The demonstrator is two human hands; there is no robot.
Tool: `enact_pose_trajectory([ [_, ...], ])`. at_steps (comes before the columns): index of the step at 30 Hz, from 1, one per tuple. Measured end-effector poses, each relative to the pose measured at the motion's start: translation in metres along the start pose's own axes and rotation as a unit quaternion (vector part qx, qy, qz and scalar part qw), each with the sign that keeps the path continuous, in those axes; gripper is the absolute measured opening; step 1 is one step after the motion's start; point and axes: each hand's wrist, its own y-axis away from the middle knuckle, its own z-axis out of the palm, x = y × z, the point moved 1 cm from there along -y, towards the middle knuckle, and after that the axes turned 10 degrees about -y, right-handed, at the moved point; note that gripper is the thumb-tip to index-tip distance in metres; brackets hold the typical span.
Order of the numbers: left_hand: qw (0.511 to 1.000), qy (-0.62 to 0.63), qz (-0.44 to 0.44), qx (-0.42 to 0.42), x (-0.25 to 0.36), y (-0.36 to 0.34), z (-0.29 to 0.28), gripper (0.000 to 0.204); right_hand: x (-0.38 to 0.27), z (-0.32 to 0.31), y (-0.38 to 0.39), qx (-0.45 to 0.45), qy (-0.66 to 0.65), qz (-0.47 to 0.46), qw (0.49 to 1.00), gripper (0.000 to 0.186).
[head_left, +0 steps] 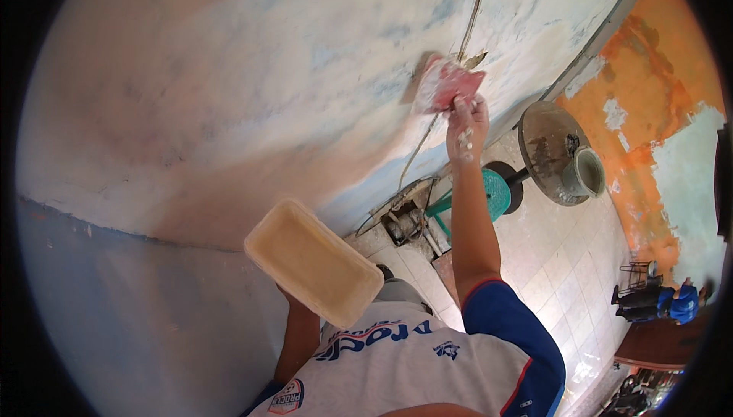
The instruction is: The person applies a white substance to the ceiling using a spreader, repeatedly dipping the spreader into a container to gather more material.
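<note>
My right hand (pixel 467 123), dusted and splotched with white, grips a pink flat scraper (pixel 458 85) smeared with white paste. The scraper is against the mottled whitish wall (pixel 229 74), over a thin cable (pixel 473 20) running along that wall, beside a small damaged patch. My left forearm (pixel 298 337) rises to a cream rectangular tray (pixel 313 257) with a smooth pale layer inside; the hand holding it is hidden beneath the tray.
A green plastic stool (pixel 492 192), a round dark table (pixel 542 142) bearing a bucket (pixel 586 173), and clutter (pixel 405 226) stand on the tiled floor (pixel 553 264). A patchy orange wall (pixel 634 74) is at right; a person in blue (pixel 679 302) is near it.
</note>
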Motion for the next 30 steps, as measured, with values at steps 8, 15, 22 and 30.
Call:
enact_pose_trajectory([
  [8, 1.0, -0.001, -0.028, 0.005, -0.014, 0.0, 0.002, 0.062, -0.004, 0.011, 0.004, 0.012, 0.063, -0.021, 0.998, 0.023],
  [15, 0.999, 0.01, -0.052, -0.007, -0.03, 0.001, -0.002, 0.062, 0.007, 0.014, 0.017, -0.016, 0.074, 0.043, 0.996, 0.021],
  [22, 0.999, 0.017, -0.041, -0.019, -0.033, -0.005, 0.003, 0.061, 0.007, 0.022, 0.026, -0.044, 0.106, 0.055, 0.992, 0.022],
  [30, 1.0, 0.022, -0.009, -0.014, -0.04, -0.002, 0.024, 0.061, -0.004, 0.021, 0.009, -0.059, 0.076, 0.022, 0.995, 0.022],
])
